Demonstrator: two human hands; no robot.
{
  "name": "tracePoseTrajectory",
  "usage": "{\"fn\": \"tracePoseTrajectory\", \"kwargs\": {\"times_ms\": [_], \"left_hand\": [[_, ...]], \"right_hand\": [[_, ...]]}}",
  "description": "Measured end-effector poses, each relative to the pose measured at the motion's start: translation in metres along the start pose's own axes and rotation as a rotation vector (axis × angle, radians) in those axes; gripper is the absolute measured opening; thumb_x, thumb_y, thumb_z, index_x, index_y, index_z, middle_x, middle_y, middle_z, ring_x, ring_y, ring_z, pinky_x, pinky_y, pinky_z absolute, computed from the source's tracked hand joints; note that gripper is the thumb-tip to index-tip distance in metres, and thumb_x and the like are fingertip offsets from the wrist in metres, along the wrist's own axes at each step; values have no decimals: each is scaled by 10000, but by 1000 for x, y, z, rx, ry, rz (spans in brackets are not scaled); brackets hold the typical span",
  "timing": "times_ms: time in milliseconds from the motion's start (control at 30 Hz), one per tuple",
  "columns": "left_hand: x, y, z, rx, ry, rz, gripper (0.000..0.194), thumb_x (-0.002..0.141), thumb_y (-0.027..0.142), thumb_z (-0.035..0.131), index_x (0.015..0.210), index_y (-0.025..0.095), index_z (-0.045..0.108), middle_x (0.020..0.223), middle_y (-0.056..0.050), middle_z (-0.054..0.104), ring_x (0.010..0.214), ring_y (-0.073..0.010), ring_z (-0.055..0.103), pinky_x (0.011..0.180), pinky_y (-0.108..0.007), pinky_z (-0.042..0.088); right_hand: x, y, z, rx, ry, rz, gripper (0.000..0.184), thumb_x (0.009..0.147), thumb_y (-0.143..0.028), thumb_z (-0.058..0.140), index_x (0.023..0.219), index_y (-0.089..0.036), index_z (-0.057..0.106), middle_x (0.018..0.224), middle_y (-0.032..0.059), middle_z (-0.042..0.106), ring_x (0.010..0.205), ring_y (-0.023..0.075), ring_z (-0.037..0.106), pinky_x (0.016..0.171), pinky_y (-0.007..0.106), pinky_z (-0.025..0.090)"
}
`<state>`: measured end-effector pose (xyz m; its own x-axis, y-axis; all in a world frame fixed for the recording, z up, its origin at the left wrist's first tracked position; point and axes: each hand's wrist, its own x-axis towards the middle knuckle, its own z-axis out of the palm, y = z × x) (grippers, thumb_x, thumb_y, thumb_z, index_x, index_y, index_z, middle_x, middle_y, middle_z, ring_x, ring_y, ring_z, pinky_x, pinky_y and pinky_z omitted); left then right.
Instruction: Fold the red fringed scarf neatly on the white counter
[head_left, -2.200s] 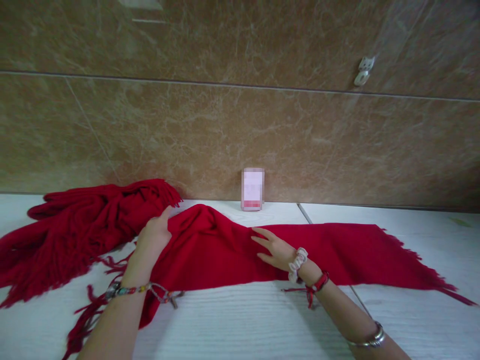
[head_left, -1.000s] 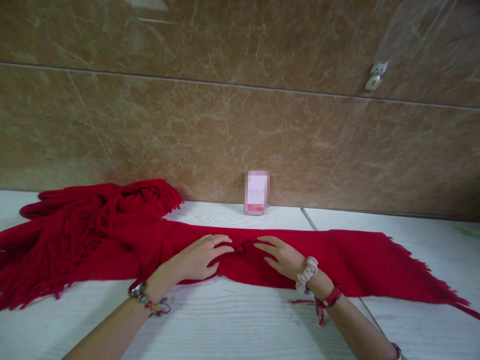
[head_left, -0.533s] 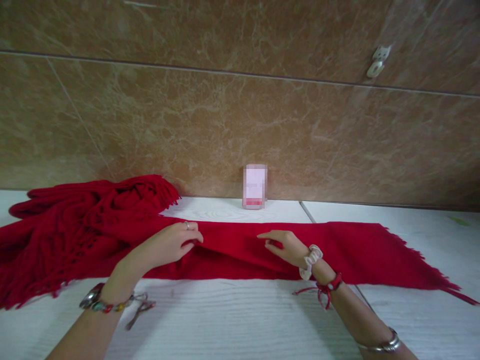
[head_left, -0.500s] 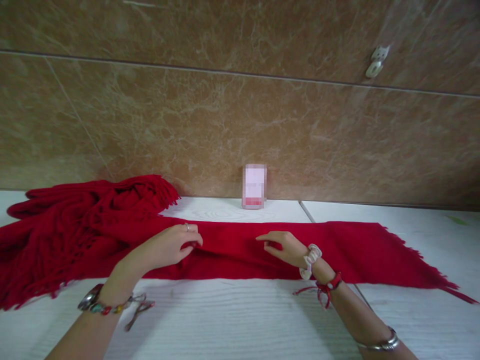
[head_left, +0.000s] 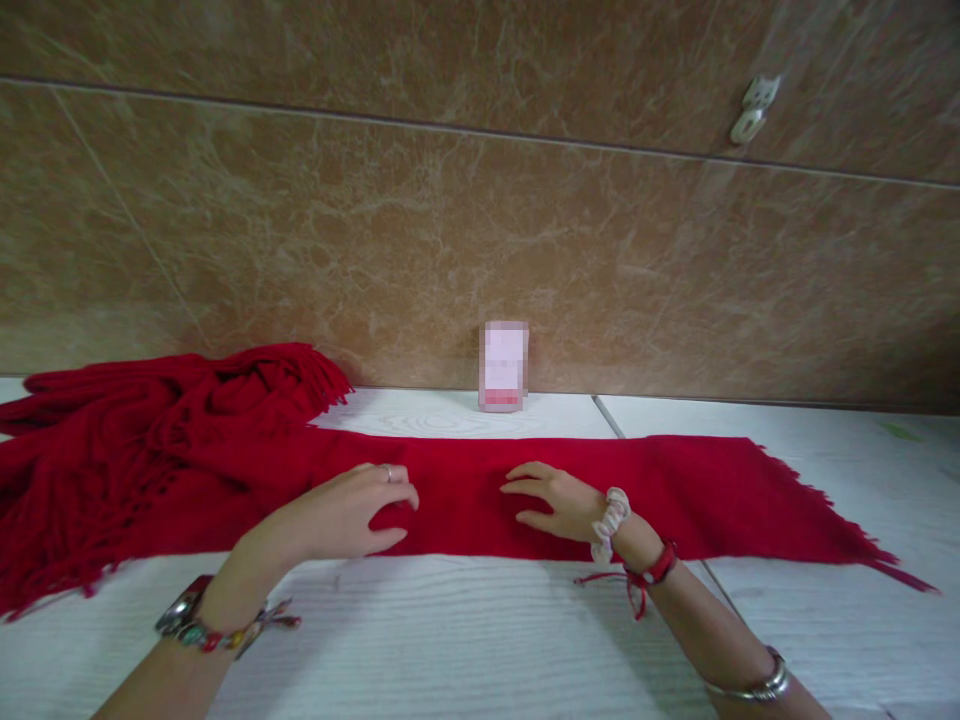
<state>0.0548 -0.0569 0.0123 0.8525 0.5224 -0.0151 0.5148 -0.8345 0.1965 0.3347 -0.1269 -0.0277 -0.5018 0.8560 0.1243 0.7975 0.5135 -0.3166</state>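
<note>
A long red scarf (head_left: 457, 500) with fringed ends lies across the white surface. Its right part is spread in a flat strip, and its left part is heaped in loose folds. My left hand (head_left: 360, 510), with a ring on one finger, is over the middle of the strip, thumb and fingers apart. My right hand (head_left: 559, 500) is over the scarf a little further right, its fingers spread and pointing left. Both palms face down, and bare red cloth shows between them. Neither hand grips the cloth.
Behind the scarf, a small blurred pink-and-white box (head_left: 503, 366) stands against the brown tiled wall (head_left: 420, 250). A white cat-shaped hook (head_left: 755, 108) is fixed to the wall at upper right. The white surface (head_left: 420, 640) has a dark seam on the right.
The fingers of both hands have spread from a more closed pose. My left hand has shifted slightly right, and the crease in the cloth between the hands has flattened.
</note>
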Motion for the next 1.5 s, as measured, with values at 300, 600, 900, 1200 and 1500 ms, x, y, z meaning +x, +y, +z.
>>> {"fn": "tracePoseTrajectory", "kwargs": {"times_ms": [300, 600, 900, 1200, 1500], "left_hand": [[23, -14, 34, 65, 142, -47, 448, 818, 371, 432, 1234, 206, 413, 1269, -91, 435, 1134, -220, 411, 946, -364, 329], [41, -26, 30, -21, 350, -162, 381, 852, 290, 273, 1048, 122, 554, 1072, -95, 587, 999, -183, 519, 906, -311, 370], [107, -8, 22, -71, 44, -220, 109, 719, 178, 523, 791, 162, 603, 790, -44, 632, 748, -165, 564, 669, -242, 409], [122, -3, 17, -99, -111, -223, 135, 670, 75, 500, 733, 158, 586, 663, 6, 611, 604, -111, 544, 550, -183, 377], [121, -3, 15, -28, -119, -174, 132, 711, 102, 451, 669, 168, 557, 703, -15, 593, 677, -139, 527, 616, -220, 379]], "right_hand": [[-2, 32, -6, -309, 196, 444, 283, 815, -173, 441, 1061, -125, 572, 1035, 122, 598, 971, 221, 535, 827, 345, 448], [-4, 47, -16, -384, 117, 656, 217, 819, -132, 423, 879, -156, 630, 936, 99, 618, 908, 200, 552, 748, 277, 447], [2, 55, -13, -438, 58, 660, 214, 849, -134, 370, 896, -126, 578, 945, 127, 579, 909, 195, 525, 731, 281, 414], [-8, 62, -19, -375, 54, 671, 122, 834, -200, 447, 866, -171, 561, 965, 75, 554, 924, 173, 506, 726, 267, 394], [-8, 70, -12, -375, 72, 710, 141, 853, -159, 402, 868, -152, 542, 949, 103, 538, 897, 190, 503, 696, 282, 379]]}}
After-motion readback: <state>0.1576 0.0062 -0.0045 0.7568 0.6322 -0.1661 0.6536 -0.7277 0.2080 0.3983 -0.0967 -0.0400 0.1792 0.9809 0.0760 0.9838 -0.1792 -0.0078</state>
